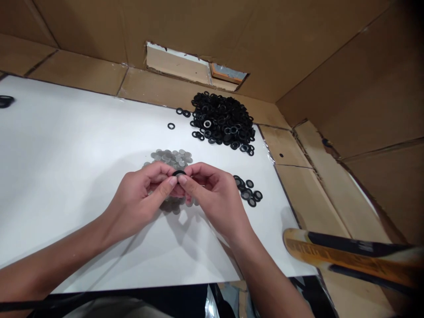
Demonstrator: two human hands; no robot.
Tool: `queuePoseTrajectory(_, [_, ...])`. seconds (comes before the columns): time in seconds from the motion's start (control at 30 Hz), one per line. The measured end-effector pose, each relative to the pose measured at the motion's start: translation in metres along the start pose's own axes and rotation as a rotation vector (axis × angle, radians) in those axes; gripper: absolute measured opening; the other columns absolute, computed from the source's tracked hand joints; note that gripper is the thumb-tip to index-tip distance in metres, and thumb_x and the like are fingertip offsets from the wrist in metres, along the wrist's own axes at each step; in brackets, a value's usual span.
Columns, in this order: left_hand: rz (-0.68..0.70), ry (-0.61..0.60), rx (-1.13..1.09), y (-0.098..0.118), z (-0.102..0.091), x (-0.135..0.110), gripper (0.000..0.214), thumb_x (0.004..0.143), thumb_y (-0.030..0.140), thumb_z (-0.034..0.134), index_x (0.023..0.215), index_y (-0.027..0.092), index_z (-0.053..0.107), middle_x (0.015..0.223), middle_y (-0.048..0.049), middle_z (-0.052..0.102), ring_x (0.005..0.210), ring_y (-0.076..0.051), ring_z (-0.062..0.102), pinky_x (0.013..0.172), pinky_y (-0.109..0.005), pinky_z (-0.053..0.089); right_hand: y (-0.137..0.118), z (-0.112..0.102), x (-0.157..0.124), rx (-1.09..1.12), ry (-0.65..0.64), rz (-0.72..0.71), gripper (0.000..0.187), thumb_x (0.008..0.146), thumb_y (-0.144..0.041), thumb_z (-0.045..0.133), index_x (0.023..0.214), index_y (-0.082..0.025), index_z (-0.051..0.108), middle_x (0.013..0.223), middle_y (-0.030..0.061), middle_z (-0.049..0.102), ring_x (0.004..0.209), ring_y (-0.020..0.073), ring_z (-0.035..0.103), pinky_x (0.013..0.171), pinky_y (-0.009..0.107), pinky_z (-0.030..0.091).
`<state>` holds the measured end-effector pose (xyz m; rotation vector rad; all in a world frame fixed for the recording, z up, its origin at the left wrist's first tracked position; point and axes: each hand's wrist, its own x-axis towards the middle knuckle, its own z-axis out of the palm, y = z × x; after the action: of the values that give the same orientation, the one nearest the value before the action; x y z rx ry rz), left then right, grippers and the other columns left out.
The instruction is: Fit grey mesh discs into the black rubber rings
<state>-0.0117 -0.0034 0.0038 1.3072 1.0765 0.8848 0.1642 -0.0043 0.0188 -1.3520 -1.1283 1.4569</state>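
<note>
Between my two hands, above the white table, is a black rubber washer (179,172) with a grey disc showing in its middle. My left hand (145,194) pinches its left side between thumb and fingers. On the other side, my right hand (212,194) grips it the same way, thumb on the disc. Under and behind my fingers lies a pile of thin grey mesh-like discs (170,157), partly hidden by my hands. Just right of my right hand sits a small group of black washers with grey discs in them (247,192).
A large heap of black washers (221,117) lies at the back, with a few loose ones (171,126) beside it. Cardboard walls (99,26) enclose the table, with a cut-out slot at the back. A yellow and black cylinder (338,251) stands at the right.
</note>
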Motion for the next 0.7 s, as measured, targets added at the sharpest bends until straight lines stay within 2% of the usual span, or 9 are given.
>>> queuePoseTrajectory(0.2, [0.045, 0.000, 0.098, -0.0042, -0.0030, -0.0026, 0.015, 0.098, 0.038, 0.072, 0.092, 0.025, 0.070, 0.091, -0.0010, 0.086, 0.088, -0.022, 0.083, 0.082, -0.031, 0.068, 0.0051, -0.0039, 0.0018, 0.031, -0.013, 0.001, 0.029, 0.071, -0.036, 0.095, 0.077, -0.018, 0.073, 0.067, -0.0021, 0.065, 0.059, 0.0109, 0.055, 0.056, 0.023, 0.046])
queuePoseTrajectory(0.3, [0.045, -0.010, 0.066, -0.0033, -0.0023, -0.0026, 0.015, 0.094, 0.037, 0.077, 0.091, 0.025, 0.070, 0.089, 0.0001, 0.086, 0.086, -0.021, 0.083, 0.082, -0.030, 0.068, 0.0039, -0.0040, 0.0015, 0.044, -0.032, 0.009, 0.030, 0.071, -0.036, 0.095, 0.077, -0.017, 0.073, 0.067, -0.0020, 0.065, 0.058, 0.0109, 0.055, 0.055, 0.024, 0.045])
queuePoseTrajectory(0.47, [0.004, 0.014, -0.032, -0.0011, -0.0005, -0.0015, 0.020, 0.099, 0.042, 0.071, 0.092, 0.023, 0.070, 0.082, -0.0011, 0.085, 0.081, -0.020, 0.083, 0.078, -0.029, 0.068, 0.0004, -0.0024, 0.0001, -0.002, -0.018, 0.009, 0.027, 0.077, -0.038, 0.090, 0.078, -0.018, 0.072, 0.059, -0.0035, 0.061, 0.055, 0.0120, 0.054, 0.055, 0.026, 0.045])
queuePoseTrajectory(0.7, [-0.002, -0.011, -0.014, 0.0017, -0.0004, -0.0009, 0.022, 0.098, 0.044, 0.071, 0.093, 0.023, 0.069, 0.087, -0.0029, 0.085, 0.083, -0.021, 0.082, 0.079, -0.030, 0.067, 0.0002, 0.0009, -0.0020, -0.017, -0.060, -0.022, 0.027, 0.085, -0.040, 0.082, 0.077, -0.019, 0.068, 0.058, -0.0044, 0.056, 0.055, 0.0109, 0.050, 0.055, 0.025, 0.043])
